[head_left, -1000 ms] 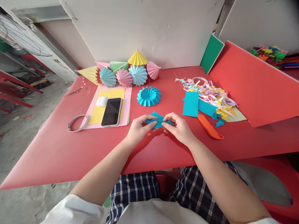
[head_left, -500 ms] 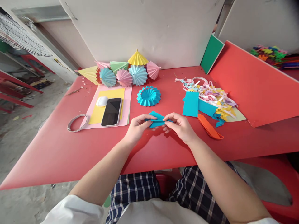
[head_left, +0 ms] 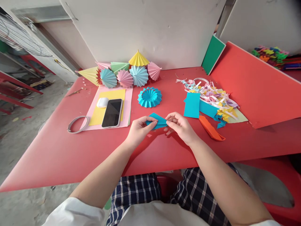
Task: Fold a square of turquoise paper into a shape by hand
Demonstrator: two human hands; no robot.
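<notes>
A folded blue paper (head_left: pixel 158 120) is held just above the red table, in front of my body. My left hand (head_left: pixel 142 125) pinches its left side between thumb and fingers. At its right corner, my right hand (head_left: pixel 177 125) grips the edge with thumb and forefinger. Beyond the hands sits a pleated blue paper ring (head_left: pixel 150 97). To the right are a flat blue rectangle of paper (head_left: pixel 192 105) and an orange serrated cutter (head_left: pixel 211 128).
Pleated paper umbrellas (head_left: pixel 138 76) stand against the wall. A phone (head_left: pixel 112 113) and a white case (head_left: pixel 102 102) lie on coloured sheets at left, beside a tape ring (head_left: pixel 78 124). Paper scraps (head_left: pixel 207 91) are heaped at right, near a leaning red board (head_left: pixel 254 84).
The paper's folded strip lies lower and flatter between my hands. My right fingers have shifted slightly right, to its corner.
</notes>
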